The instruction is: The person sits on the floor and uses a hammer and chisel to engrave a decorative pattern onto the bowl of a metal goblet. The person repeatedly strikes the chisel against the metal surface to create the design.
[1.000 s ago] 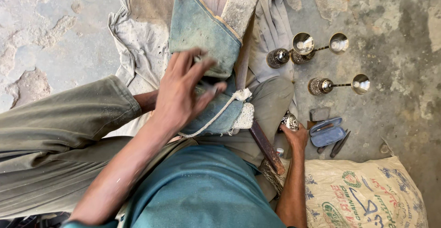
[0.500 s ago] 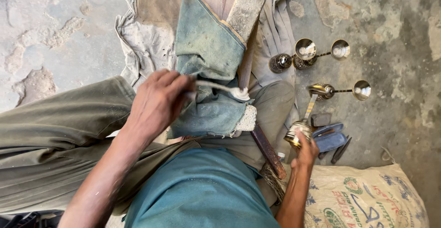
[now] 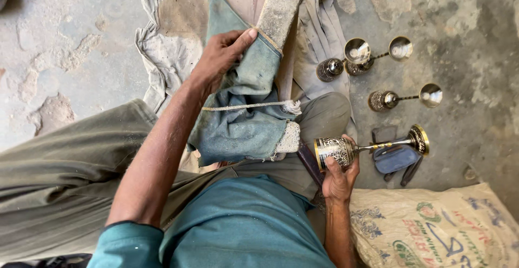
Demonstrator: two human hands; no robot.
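My right hand (image 3: 338, 173) grips an engraved metal goblet (image 3: 346, 149) by its bowl, lying sideways over my right thigh with its gold-rimmed foot (image 3: 418, 139) pointing right. My left hand (image 3: 220, 56) pinches the upper edge of a worn blue-green cloth (image 3: 238, 122) draped over a long padded board (image 3: 281, 6) that runs away from my lap. A white cord (image 3: 254, 106) crosses the cloth.
Three more goblets lie on the concrete floor at upper right (image 3: 357, 52), (image 3: 330, 69), (image 3: 403, 98). A small blue pouch (image 3: 396, 159) with dark tools lies beside my right knee. A printed woven sack (image 3: 438, 230) covers the floor at lower right. Grey rags (image 3: 157, 57) spread under the board.
My right hand has lifted the goblet from the floor toward my lap. My left hand has slid up the cloth from the cord to its top edge.
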